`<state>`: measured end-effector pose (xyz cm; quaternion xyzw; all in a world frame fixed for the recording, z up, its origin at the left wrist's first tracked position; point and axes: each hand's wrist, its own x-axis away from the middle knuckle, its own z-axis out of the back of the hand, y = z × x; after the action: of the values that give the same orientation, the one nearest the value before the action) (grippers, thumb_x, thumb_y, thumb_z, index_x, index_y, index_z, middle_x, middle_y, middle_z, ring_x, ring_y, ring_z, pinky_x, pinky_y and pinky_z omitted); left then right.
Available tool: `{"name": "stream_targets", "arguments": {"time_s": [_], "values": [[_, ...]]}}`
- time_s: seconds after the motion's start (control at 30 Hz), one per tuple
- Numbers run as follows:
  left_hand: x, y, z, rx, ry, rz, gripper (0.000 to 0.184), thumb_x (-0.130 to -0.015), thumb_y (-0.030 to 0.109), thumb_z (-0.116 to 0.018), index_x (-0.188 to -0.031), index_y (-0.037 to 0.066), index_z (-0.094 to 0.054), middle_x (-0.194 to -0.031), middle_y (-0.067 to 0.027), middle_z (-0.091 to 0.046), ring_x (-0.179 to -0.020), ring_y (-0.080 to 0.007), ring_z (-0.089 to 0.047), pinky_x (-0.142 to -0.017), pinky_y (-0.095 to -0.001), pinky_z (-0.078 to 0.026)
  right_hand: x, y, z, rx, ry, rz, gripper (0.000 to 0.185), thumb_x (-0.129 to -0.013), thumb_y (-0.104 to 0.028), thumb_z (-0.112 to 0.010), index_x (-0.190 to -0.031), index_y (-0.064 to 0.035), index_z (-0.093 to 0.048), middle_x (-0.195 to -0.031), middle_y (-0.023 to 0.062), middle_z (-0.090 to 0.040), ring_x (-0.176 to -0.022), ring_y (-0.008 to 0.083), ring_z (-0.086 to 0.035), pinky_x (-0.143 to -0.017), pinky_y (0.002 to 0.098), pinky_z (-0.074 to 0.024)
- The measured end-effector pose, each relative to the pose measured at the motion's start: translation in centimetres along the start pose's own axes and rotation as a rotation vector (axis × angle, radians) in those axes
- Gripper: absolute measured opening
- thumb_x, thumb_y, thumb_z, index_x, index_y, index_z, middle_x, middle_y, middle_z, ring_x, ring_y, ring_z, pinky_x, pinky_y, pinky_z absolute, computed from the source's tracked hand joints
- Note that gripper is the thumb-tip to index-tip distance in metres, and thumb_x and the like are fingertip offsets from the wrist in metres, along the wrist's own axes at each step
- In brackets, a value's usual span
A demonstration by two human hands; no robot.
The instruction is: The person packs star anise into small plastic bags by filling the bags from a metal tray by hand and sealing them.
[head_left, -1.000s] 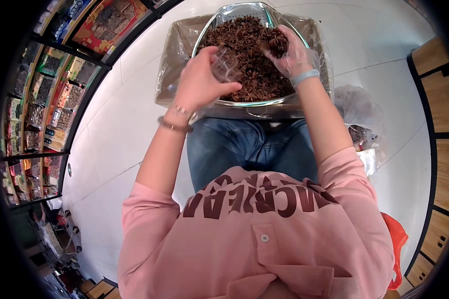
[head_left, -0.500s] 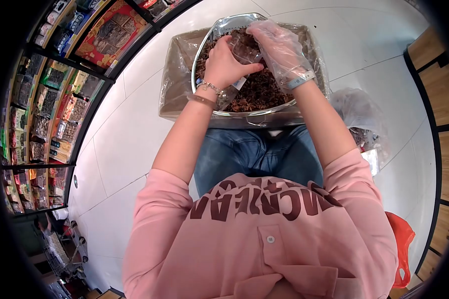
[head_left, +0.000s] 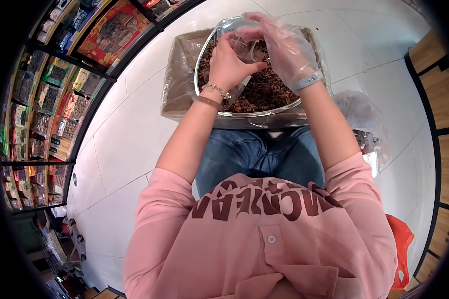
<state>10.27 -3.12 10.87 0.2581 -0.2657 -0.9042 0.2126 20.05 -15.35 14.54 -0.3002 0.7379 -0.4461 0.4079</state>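
Dark brown star anise [head_left: 270, 92] fills a clear-rimmed basin [head_left: 198, 74] in front of me. My left hand [head_left: 230, 64], bare, curves around a clear plastic bag [head_left: 243, 50] above the basin, its thumb pointing right. Part of the bag hangs below that hand, over the star anise. My right hand [head_left: 287, 50] wears a loose clear plastic glove and is beside the bag's upper right. Its fingers stretch left, apart from each other, near the left fingertips. Whether anything lies in the right palm is hidden.
The basin rests on a plastic-lined cardboard box [head_left: 177, 74]. A filled clear plastic bag [head_left: 361, 117] stands on the floor to the right, with a red bag [head_left: 400, 249] nearer me. Shelves of packaged goods [head_left: 47, 99] line the left; wooden cabinets [head_left: 438, 94] stand at right.
My right hand has shifted slightly right, its fingers now lifted and more spread. My left hand and the clear bag have moved a little to the right.
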Motion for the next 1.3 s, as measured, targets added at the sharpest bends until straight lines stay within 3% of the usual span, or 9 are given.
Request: {"name": "stream_targets", "arguments": {"time_s": [0.2, 0.27, 0.4, 0.5, 0.7, 0.8, 0.93, 1.1, 1.3], "values": [[0.4, -0.2, -0.3, 0.128, 0.021, -0.046, 0.108, -0.055, 0.044, -0.087, -0.132, -0.004, -0.029, -0.119, -0.0224, -0.052, -0.112, -0.0331, -0.053, -0.096, -0.0395, -0.043, 0.1, -2.1, -1.6, -0.056, 0.086, 0.133, 0.043, -0.100, -0.036, -0.039, -0.128, -0.0043, -0.049, -0.119, 0.0108, -0.057, -0.115, 0.0198, -0.051, -0.090, 0.0321, -0.0486], [0.5, -0.2, -0.2, 0.201, 0.003, -0.076, 0.107, -0.057, 0.043, -0.087, -0.132, -0.004, -0.027, -0.122, -0.0241, -0.051, -0.114, -0.0323, -0.052, -0.097, -0.0385, -0.043, 0.1, -4.5, -2.8, -0.279, 0.209, 0.032, 0.046, -0.095, -0.023, -0.047, -0.136, -0.0023, -0.038, -0.113, 0.0139, -0.057, -0.105, 0.0186, -0.054, -0.089, 0.0313, -0.0465], [0.3, -0.4, -0.3, 0.513, -0.075, 0.037, 0.105, -0.061, 0.043, -0.086, -0.132, -0.005, -0.026, -0.123, -0.0256, -0.050, -0.116, -0.0296, -0.052, -0.096, -0.0361, -0.044, -0.8, -2.5, -1.4, -0.470, 0.189, 0.117, 0.052, -0.094, -0.028, -0.050, -0.136, -0.0004, -0.037, -0.128, 0.0186, -0.049, -0.118, 0.0241, -0.047, -0.102, 0.0381, -0.0387], [-0.3, -1.4, -0.4, 0.556, -0.079, 0.187, 0.106, -0.062, 0.046, -0.085, -0.132, -0.007, -0.026, -0.119, -0.0253, -0.054, -0.112, -0.0286, -0.055, -0.094, -0.0354, -0.046, -1.0, -0.8, -0.6, 0.002, 0.369, 0.186, 0.038, -0.100, -0.031, -0.040, -0.127, -0.0083, -0.050, -0.112, 0.0097, -0.061, -0.108, 0.0198, -0.056, -0.088, 0.0323, -0.0500], [-1.8, -1.4, -0.9, 0.413, -0.077, 0.242, 0.107, -0.062, 0.046, -0.084, -0.133, -0.008, -0.026, -0.121, -0.0266, -0.054, -0.112, -0.0291, -0.055, -0.094, -0.0363, -0.046, -0.7, 2.1, 2.0, 1.387, 0.290, 0.074, 0.023, -0.091, -0.016, -0.048, -0.109, -0.0103, -0.061, -0.116, 0.0072, -0.061, -0.100, 0.0244, -0.060, -0.087, 0.0329, -0.0480], [-2.0, -1.3, -1.2, 0.433, -0.013, 0.165, 0.107, -0.062, 0.045, -0.085, -0.133, -0.008, -0.025, -0.121, -0.0267, -0.053, -0.112, -0.0299, -0.055, -0.095, -0.0368, -0.046, -0.7, 3.6, 3.4, 1.131, 0.344, 0.279, 0.033, -0.088, -0.035, -0.045, -0.108, -0.0168, -0.064, -0.096, 0.0174, -0.066, -0.090, 0.0366, -0.063, -0.081, 0.0413, -0.0485], [-1.8, -0.7, 1.1, 0.579, 0.064, 0.136, 0.106, -0.063, 0.039, -0.086, -0.133, -0.005, -0.021, -0.125, -0.0240, -0.049, -0.117, -0.0274, -0.050, -0.096, -0.0354, -0.045, 0.6, 0.4, 1.8, 1.226, 0.306, -0.427, 0.049, -0.083, -0.049, -0.050, -0.116, -0.0143, -0.060, -0.101, 0.0205, -0.065, -0.097, 0.0349, -0.063, -0.087, 0.0421, -0.0473], [-1.0, -3.3, 2.7, 0.897, 0.251, 0.003, 0.098, -0.067, 0.021, -0.085, -0.134, -0.001, -0.016, -0.132, -0.0198, -0.039, -0.121, -0.0252, -0.043, -0.098, -0.0326, -0.043, 3.1, 6.2, 4.7, 1.470, -0.246, -0.678, 0.098, -0.069, -0.067, -0.063, -0.137, -0.0012, -0.038, -0.117, 0.0254, -0.059, -0.112, 0.0364, -0.057, -0.096, 0.0390, -0.0435], [2.9, -3.7, 5.1, 0.899, 0.275, 0.032, 0.090, -0.072, 0.010, -0.080, -0.134, 0.002, -0.015, -0.134, -0.0181, -0.039, -0.120, -0.0243, -0.044, -0.097, -0.0320, -0.044, 4.7, 8.4, 2.1, 1.530, -0.171, -0.728, 0.085, -0.071, -0.065, -0.062, -0.129, -0.0044, -0.047, -0.119, 0.0203, -0.059, -0.109, 0.0345, -0.058, -0.093, 0.0410, -0.0452]]}}
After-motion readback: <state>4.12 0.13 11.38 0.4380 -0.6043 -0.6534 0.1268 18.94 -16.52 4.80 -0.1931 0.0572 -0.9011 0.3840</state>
